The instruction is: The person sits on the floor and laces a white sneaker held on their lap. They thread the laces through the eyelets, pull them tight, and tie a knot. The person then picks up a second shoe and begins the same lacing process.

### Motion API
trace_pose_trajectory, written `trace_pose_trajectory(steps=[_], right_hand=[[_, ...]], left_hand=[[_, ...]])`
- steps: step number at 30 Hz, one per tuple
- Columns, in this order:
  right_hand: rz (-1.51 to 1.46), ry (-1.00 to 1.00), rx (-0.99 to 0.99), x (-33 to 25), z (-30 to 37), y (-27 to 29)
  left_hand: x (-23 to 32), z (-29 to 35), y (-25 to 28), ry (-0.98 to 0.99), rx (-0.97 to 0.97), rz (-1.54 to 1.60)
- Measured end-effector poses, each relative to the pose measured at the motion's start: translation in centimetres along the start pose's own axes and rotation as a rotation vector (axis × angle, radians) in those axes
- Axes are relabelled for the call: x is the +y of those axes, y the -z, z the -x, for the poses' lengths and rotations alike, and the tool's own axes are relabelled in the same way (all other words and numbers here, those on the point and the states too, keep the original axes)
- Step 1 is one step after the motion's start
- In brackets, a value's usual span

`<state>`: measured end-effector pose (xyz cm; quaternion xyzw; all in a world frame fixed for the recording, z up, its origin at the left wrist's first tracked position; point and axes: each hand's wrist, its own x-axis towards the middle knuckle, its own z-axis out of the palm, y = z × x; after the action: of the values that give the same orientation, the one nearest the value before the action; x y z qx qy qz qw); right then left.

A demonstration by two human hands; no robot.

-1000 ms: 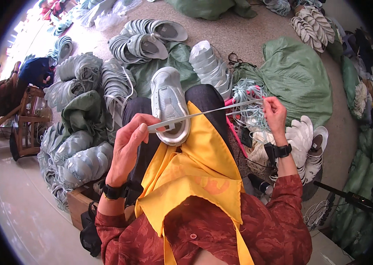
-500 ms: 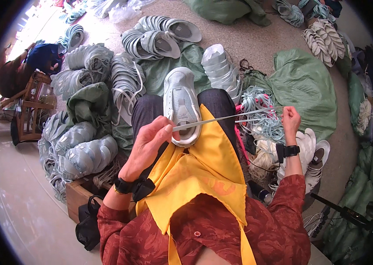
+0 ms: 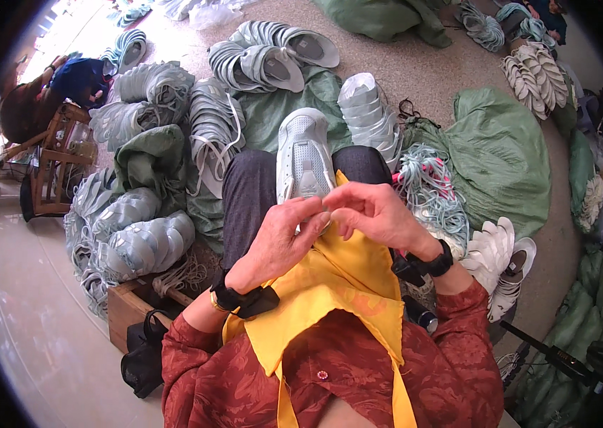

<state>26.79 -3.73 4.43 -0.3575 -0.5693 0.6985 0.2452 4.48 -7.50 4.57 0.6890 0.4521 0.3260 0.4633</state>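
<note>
A pale grey and white sneaker [image 3: 301,146] rests toe away from me between my knees, over the yellow apron [image 3: 330,307]. My left hand [image 3: 273,239] is closed in a pinch at the near, opening end of the shoe, where half a second ago it gripped a light shoelace. Close against its fingertips, my right hand [image 3: 383,217] has its fingers curled and pinched together. The lace is hardly visible now, and my hands hide the shoe's opening.
Stacked grey shoe uppers [image 3: 148,246] lie to the left beside a wooden box [image 3: 121,317]. Pale blue laces [image 3: 426,178] are heaped on the right, near a green sack [image 3: 504,160] and white shoe pieces [image 3: 490,250]. A wooden stool [image 3: 66,160] stands far left.
My right hand has come back from the far right to meet my left hand over the shoe. The shoelace is no longer stretched out between them. The view has shifted slightly.
</note>
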Motion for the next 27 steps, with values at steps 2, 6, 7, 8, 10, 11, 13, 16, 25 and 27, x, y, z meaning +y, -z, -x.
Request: trace_pose_trajectory(steps=[2, 6, 7, 8, 10, 11, 13, 16, 25, 27], right_hand=[[0.039, -0.032, -0.053, 0.0, 0.0, 0.0], [0.195, -0.157, -0.002, -0.4, 0.8, 0.6], [0.266, -0.184, 0.037, -0.6, 0.9, 0.4], [0.207, -0.213, 0.038, -0.6, 0.8, 0.1], [0.048, -0.133, 0.080, -0.8, 0.3, -1.3], [-0.031, -0.093, 0.102, -0.8, 0.1, -1.7], [0.022, -0.070, 0.067, -0.1, -0.3, -1.7], [0.145, -0.070, 0.034, 0.1, -1.0, -1.2], [0.556, 0.119, 0.395, 2.6, -3.8, 0.5], [0.588, 0.136, 0.437, 2.7, -4.2, -0.1]], left_hand=[[0.0, 0.1, 0.5, 0.055, -0.024, 0.026], [-0.6, 0.7, 0.5, 0.118, -0.034, 0.062], [-0.9, 0.7, 0.3, 0.113, -0.031, 0.053], [-1.3, 0.9, 0.0, 0.108, -0.027, 0.044], [-1.6, 0.7, -0.3, 0.076, -0.012, 0.033], [-1.7, 0.7, -0.4, 0.056, 0.005, 0.034], [-1.7, 0.7, -0.2, 0.043, 0.017, 0.031], [-2.1, 0.6, 0.4, 0.053, 0.032, 0.023], [-4.8, -0.8, 1.5, 0.025, 0.404, -0.239], [-5.7, -1.2, 1.2, 0.066, 0.402, -0.289]])
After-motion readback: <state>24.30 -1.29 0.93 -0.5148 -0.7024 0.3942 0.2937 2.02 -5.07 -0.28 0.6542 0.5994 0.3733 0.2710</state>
